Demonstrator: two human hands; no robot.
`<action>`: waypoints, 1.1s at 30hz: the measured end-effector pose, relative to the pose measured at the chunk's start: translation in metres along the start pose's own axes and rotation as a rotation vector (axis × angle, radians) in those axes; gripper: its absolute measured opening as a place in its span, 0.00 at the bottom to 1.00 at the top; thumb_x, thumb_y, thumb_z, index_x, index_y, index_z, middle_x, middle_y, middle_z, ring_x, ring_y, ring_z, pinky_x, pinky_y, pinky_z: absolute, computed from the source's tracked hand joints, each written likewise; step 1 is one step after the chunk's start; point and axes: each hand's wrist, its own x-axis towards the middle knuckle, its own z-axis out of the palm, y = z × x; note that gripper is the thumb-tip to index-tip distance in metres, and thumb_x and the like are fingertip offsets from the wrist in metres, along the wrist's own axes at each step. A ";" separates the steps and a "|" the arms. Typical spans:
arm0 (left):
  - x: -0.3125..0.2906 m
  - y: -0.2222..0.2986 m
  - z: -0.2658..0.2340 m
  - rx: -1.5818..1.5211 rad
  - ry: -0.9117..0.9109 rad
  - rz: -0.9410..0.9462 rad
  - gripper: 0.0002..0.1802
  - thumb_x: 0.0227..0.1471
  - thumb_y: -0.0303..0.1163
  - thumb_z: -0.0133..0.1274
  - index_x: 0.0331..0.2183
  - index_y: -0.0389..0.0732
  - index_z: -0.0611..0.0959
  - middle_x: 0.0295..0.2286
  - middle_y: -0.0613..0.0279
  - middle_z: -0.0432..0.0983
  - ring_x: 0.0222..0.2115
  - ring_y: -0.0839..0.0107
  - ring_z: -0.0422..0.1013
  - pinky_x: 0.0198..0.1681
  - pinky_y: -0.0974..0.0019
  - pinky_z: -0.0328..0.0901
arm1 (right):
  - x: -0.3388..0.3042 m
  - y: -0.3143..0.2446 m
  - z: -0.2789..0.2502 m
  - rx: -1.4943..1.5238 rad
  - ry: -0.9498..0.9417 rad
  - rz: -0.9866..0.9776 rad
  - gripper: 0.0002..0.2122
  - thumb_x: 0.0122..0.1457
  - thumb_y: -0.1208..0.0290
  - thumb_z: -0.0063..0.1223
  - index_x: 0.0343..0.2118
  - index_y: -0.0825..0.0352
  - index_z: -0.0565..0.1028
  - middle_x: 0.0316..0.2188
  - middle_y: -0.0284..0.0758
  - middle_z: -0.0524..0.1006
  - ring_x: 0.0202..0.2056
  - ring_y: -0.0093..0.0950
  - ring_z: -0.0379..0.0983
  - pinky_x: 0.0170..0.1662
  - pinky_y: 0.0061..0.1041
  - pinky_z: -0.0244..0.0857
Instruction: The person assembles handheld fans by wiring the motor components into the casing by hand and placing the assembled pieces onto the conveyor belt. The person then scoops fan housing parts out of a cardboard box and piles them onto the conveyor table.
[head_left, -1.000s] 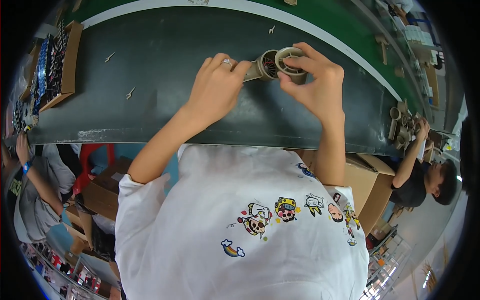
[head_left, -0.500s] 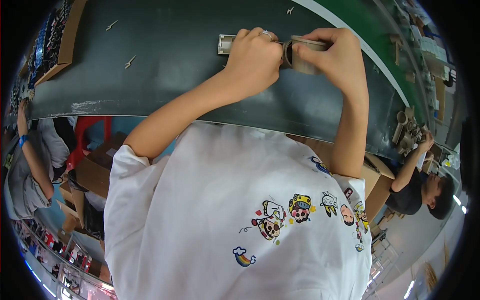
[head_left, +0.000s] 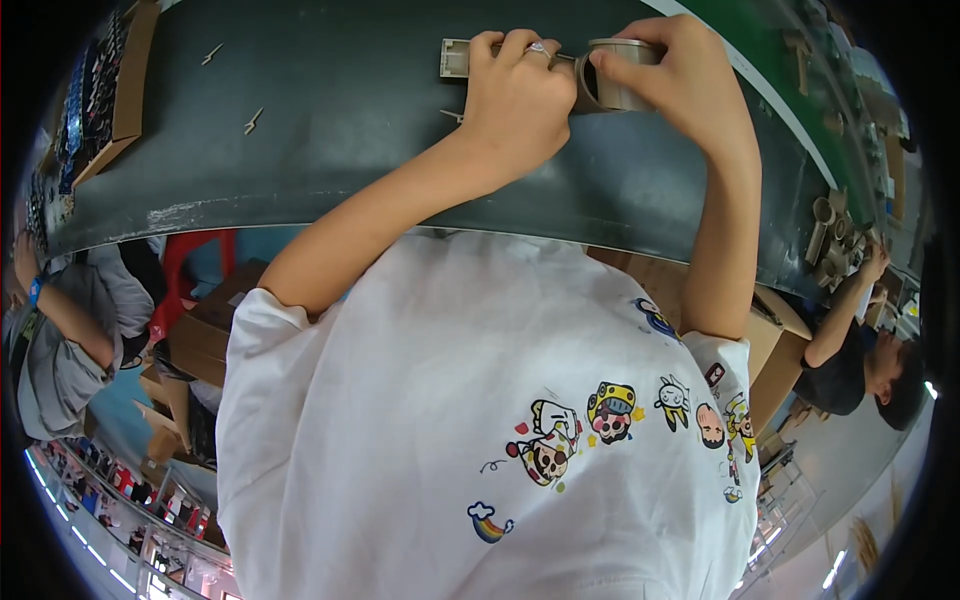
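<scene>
My left hand, a ring on one finger, is closed around the middle of a beige plastic handle. The handle's squared, hollow end sticks out to the left of my fingers. On the other side, my right hand grips a short, round beige plastic cylinder between thumb and fingers. A dark opening shows at the cylinder's left rim, right beside my left hand. Whether handle and cylinder are joined is hidden by my fingers. Beside my left wrist lies a small beige forked piece.
More small forked pieces lie on the dark green work table. A cardboard box of dark parts stands at the far left. At the right, a person reaches toward a pile of beige parts. Another person works at the left.
Both hands, with the handle and cylinder, sit slightly higher and to the right in the picture. The forked piece by my left wrist shows more fully. Both grips stay closed.
</scene>
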 end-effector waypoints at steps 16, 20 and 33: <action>0.014 -0.021 -0.010 -0.242 -0.160 -0.044 0.06 0.45 0.31 0.51 0.25 0.39 0.78 0.19 0.55 0.75 0.20 0.56 0.72 0.25 0.55 0.66 | -0.009 0.006 -0.002 0.148 0.026 -0.219 0.13 0.45 0.66 0.62 0.30 0.72 0.77 0.20 0.35 0.75 0.22 0.22 0.70 0.27 0.23 0.63; 0.014 -0.025 0.001 -0.206 -0.140 0.135 0.07 0.47 0.32 0.50 0.28 0.39 0.74 0.17 0.54 0.73 0.18 0.54 0.71 0.21 0.56 0.65 | -0.020 0.005 -0.003 0.103 0.064 -0.122 0.12 0.41 0.73 0.64 0.29 0.72 0.77 0.30 0.37 0.78 0.27 0.24 0.74 0.34 0.22 0.67; 0.014 -0.038 -0.010 -0.392 -0.128 0.123 0.07 0.45 0.31 0.53 0.25 0.37 0.77 0.16 0.54 0.73 0.19 0.55 0.72 0.23 0.57 0.68 | -0.025 0.028 0.061 0.848 0.404 -0.286 0.12 0.38 0.88 0.65 0.24 0.72 0.73 0.48 0.54 0.71 0.50 0.36 0.71 0.51 0.27 0.66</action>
